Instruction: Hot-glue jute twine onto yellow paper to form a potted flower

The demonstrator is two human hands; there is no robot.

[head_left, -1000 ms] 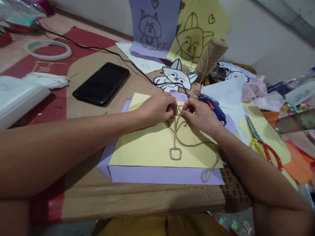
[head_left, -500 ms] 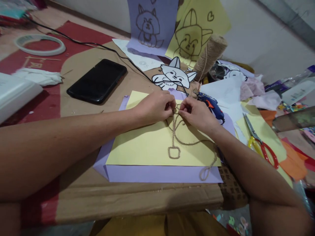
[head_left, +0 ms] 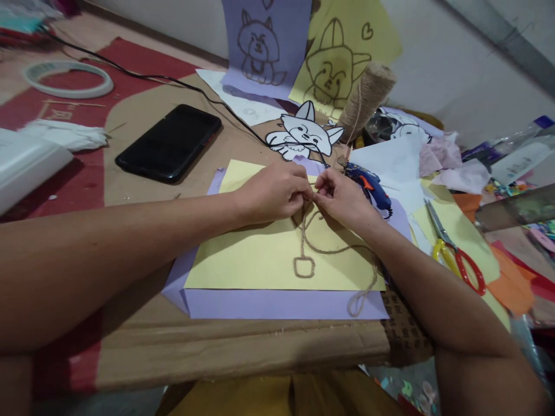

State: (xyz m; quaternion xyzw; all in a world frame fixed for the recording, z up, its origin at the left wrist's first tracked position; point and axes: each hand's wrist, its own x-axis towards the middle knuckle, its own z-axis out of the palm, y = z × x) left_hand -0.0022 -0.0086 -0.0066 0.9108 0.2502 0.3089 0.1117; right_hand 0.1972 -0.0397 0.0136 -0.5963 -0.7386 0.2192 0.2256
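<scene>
Your left hand [head_left: 280, 190] and right hand [head_left: 346, 199] pinch the twine [head_left: 332, 252] close together above the yellow paper [head_left: 243, 260]. Step judged: shaping a bend; next move likely calls for steady pressure to lay it flat.

Black rectangular phone [head_left: 169, 143] lying flat on the brown-and-red covered bench [head_left: 243, 349], flat white tape ring [head_left: 103, 86] further left, rumpled white cloth [head_left: 71, 134] nearby. Way over right: crumpled pale pink tissue [head_left: 440, 157], plus bright orange paper [head_left: 514, 284].
</scene>
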